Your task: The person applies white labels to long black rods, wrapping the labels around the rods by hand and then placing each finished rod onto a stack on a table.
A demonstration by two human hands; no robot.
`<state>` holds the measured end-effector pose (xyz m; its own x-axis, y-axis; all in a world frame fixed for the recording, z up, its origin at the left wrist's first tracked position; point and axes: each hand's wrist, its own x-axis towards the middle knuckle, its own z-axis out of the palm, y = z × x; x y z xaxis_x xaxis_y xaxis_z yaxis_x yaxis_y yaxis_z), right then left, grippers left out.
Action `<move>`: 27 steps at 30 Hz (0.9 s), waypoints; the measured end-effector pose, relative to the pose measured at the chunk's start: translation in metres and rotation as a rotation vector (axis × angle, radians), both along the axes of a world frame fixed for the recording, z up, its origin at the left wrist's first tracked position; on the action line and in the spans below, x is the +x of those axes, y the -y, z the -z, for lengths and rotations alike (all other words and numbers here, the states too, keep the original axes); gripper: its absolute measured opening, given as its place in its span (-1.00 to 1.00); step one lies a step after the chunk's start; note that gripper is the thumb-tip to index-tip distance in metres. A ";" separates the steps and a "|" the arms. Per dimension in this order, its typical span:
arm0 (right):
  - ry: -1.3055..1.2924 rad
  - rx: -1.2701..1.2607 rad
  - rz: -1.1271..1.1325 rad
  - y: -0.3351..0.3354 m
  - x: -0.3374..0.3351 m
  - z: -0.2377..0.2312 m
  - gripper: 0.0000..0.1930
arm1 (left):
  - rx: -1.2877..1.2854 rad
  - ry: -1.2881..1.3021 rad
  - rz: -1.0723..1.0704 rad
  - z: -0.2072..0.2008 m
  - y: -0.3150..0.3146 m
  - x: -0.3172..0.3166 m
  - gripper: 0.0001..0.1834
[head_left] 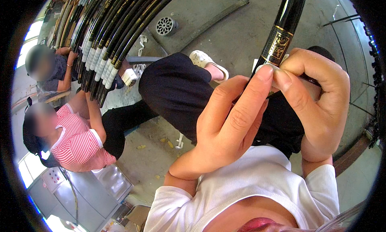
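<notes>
A glossy black fishing rod point(287, 19) with gold bands and a gold-framed patch comes down from the top edge between my hands. At its lower part, a narrow white strip of tape point(262, 67) lies against the rod, mostly hidden by my fingers. My left hand point(235, 119) pinches this strip and presses it on the rod from the left. From the right, my right hand point(319, 101) closes thumb and bent forefinger at the same spot, their tips touching those of my left. The rod's lower end is hidden behind my hands.
Several black rods with white-wrapped sections point(102, 65) hang across the upper left. Two people sit beyond them, one in a red-striped shirt point(80, 137). A round patterned stool or canister point(165, 27) stands on the floor. A metal table point(80, 200) is at lower left.
</notes>
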<state>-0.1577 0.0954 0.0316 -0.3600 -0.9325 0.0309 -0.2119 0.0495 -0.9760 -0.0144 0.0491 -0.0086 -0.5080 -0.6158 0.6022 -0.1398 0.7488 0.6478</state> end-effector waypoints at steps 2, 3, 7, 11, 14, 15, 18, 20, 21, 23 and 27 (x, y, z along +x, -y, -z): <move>-0.008 0.006 -0.008 0.000 -0.001 0.000 -0.80 | 0.002 0.004 -0.003 0.000 0.000 0.000 -0.46; -0.016 0.009 -0.014 0.000 -0.002 0.000 -0.80 | 0.006 0.008 -0.003 0.000 -0.001 0.000 -0.46; -0.013 0.000 -0.010 0.000 -0.001 0.002 -0.81 | -0.005 0.000 -0.002 0.002 0.000 0.000 -0.47; -0.013 -0.008 0.003 0.001 0.001 0.002 -0.80 | -0.012 0.032 -0.004 0.002 0.001 0.003 -0.48; -0.017 0.003 0.017 0.001 0.004 0.001 -0.80 | -0.012 0.037 -0.008 0.003 0.001 0.005 -0.48; -0.028 0.011 0.017 0.001 0.004 0.001 -0.79 | -0.008 0.021 -0.011 0.003 0.000 0.004 -0.48; -0.061 0.007 0.006 0.000 0.004 0.000 -0.79 | 0.004 0.021 -0.015 -0.001 -0.001 0.003 -0.48; -0.079 -0.004 0.001 0.000 0.004 0.000 -0.79 | 0.007 0.031 -0.012 -0.002 -0.001 0.003 -0.48; -0.088 -0.008 0.004 0.001 0.004 0.000 -0.79 | 0.007 0.030 -0.007 0.000 -0.001 0.004 -0.48; -0.085 -0.003 0.011 0.000 0.004 0.001 -0.79 | 0.022 0.029 -0.002 0.002 -0.001 0.005 -0.48; -0.073 -0.002 0.008 0.000 0.005 0.000 -0.80 | 0.155 -0.122 -0.055 0.011 -0.011 0.000 -0.48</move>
